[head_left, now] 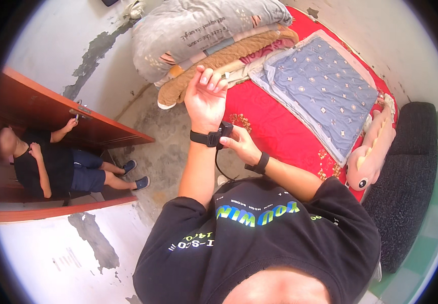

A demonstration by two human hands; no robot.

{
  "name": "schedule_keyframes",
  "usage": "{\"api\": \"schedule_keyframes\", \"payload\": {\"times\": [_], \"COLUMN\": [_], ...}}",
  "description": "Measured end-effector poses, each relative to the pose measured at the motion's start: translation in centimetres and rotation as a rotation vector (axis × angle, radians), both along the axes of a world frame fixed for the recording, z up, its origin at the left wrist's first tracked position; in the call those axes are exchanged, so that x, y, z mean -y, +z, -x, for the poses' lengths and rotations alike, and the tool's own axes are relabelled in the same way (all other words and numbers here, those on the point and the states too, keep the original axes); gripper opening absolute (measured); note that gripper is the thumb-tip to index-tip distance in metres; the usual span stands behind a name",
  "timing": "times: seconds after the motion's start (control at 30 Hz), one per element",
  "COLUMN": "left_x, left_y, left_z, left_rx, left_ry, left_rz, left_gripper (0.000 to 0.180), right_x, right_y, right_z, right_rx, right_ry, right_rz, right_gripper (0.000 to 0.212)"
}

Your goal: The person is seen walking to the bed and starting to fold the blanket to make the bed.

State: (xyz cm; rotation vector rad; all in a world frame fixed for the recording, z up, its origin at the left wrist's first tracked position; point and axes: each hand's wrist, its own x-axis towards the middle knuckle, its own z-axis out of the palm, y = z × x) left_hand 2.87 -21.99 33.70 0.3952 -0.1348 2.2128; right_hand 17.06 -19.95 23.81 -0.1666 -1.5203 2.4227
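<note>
My left hand (206, 101) is raised in the middle, palm up, with its fingers loosely curled and nothing seen in them. A black strap (202, 138) circles my left wrist and carries a small black box-shaped device (224, 129), with a thin black cable (219, 164) hanging below it. My right hand (243, 144) pinches this device from the right side, its thumb and fingers against it; their exact grip is partly hidden. Another black band (261, 162) sits round my right wrist.
Ahead is a bed with a red sheet (242, 104), grey folded quilts (178, 38), a blue patterned mat (320, 86) and a pink plush toy (373, 152). A black cushioned seat (406, 187) stands right. At left, a person (51, 162) holds the handle of a red-brown door (46, 99).
</note>
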Motion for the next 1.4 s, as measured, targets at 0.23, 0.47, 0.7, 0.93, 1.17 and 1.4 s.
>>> {"api": "schedule_keyframes", "payload": {"times": [0.23,0.47,0.7,0.93,1.17,1.4], "left_x": [-0.3,-0.5,-0.8,-1.6,-3.0,-3.6], "left_y": [0.0,0.4,1.0,0.7,-0.6,-0.1], "left_z": [-0.4,-0.6,-0.8,-1.0,-1.3,-1.7], "left_rx": [0.022,0.101,0.205,0.222,-0.577,-0.961], "left_ry": [-0.058,-0.212,-0.324,-0.381,0.29,0.929], "left_rz": [-0.009,-0.067,-0.096,-0.066,0.483,0.673], "left_gripper": [0.01,0.01,0.009,0.008,0.011,0.007], "right_x": [-0.4,-0.3,0.0,-0.2,-0.4,-0.5], "right_y": [-0.8,-0.4,-0.2,-0.1,0.2,0.9], "right_z": [0.2,-0.2,-0.1,-0.4,-1.2,-1.4], "right_rx": [-0.056,-0.039,-0.091,-0.09,-0.005,-0.053], "right_ry": [-0.017,-0.043,-0.055,-0.09,-0.108,-0.183], "right_rz": [0.029,0.013,0.038,0.045,0.013,-0.01], "right_gripper": [0.04,0.042,0.043,0.045,0.043,0.041]}}
